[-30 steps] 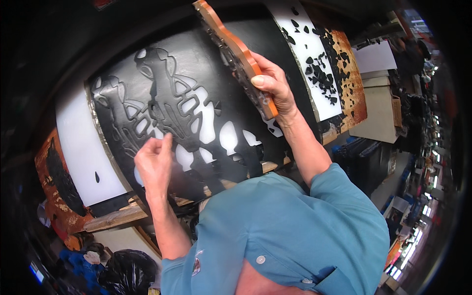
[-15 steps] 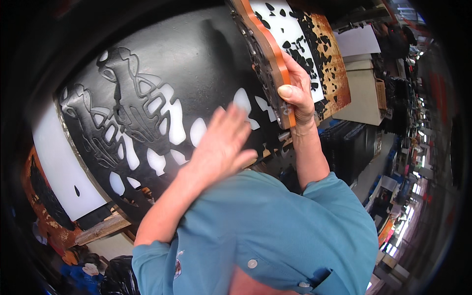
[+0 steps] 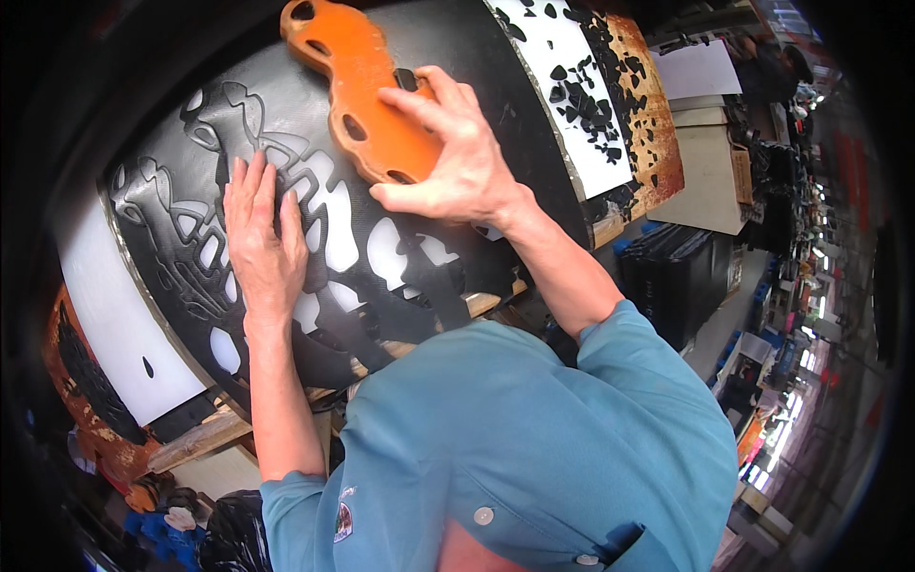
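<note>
An orange sole-shaped cutting die (image 3: 367,71) with several oval holes is over a black sheet (image 3: 457,57), orange face up. My right hand (image 3: 462,157) grips its near right end, thumb at the near edge and fingers across the top. I cannot tell whether the die touches the sheet. My left hand (image 3: 262,234) is to the left of the die, fingers stretched out over the sheet, beside cut outlines (image 3: 172,229) of the same kind. White shows through gaps (image 3: 386,253) in the sheet near its front edge.
On the right, a white board (image 3: 562,105) and a rusty brown board (image 3: 658,124) carry many small black scraps. Another white board (image 3: 119,315) lies at the left. A wooden edge (image 3: 200,440) runs along the front. Dark stacked material (image 3: 677,276) stands at the right.
My right hand has brought the die left and turned it from edge-on to orange face up. My left hand has moved left over the cut outlines.
</note>
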Demonstrator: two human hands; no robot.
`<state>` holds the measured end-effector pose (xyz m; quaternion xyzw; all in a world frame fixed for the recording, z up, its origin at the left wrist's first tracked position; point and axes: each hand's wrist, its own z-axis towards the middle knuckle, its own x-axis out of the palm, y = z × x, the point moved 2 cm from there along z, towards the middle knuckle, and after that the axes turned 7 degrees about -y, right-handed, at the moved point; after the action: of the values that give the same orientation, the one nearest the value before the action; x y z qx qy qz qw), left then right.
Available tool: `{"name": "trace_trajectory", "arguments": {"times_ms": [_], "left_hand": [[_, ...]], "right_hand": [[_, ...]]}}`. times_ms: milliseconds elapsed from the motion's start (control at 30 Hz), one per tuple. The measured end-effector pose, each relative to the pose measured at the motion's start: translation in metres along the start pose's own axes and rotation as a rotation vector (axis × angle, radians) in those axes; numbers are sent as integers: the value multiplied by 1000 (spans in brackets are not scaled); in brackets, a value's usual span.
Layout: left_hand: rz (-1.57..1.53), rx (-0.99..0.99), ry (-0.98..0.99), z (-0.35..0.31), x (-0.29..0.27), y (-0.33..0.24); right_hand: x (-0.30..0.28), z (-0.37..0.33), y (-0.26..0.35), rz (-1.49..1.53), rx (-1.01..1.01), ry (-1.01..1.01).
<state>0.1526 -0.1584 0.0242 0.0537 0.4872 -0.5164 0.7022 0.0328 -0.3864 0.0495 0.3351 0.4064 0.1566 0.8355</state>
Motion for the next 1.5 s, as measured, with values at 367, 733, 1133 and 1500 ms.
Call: {"name": "trace_trajectory", "arguments": {"times_ms": [367, 733, 1133, 1500], "left_hand": [[-10, -46, -14, 2, -1, -4], [-5, -42, -20, 1, -2, -4], [3, -62, 4, 1, -1, -5], [-43, -38, -11, -3, 0, 1]], "right_hand": [[22, -1, -4, -149, -148, 3], [19, 6, -6, -172, -171, 50], [24, 3, -6, -169, -129, 40], [14, -1, -14, -137, -168, 134]]}}
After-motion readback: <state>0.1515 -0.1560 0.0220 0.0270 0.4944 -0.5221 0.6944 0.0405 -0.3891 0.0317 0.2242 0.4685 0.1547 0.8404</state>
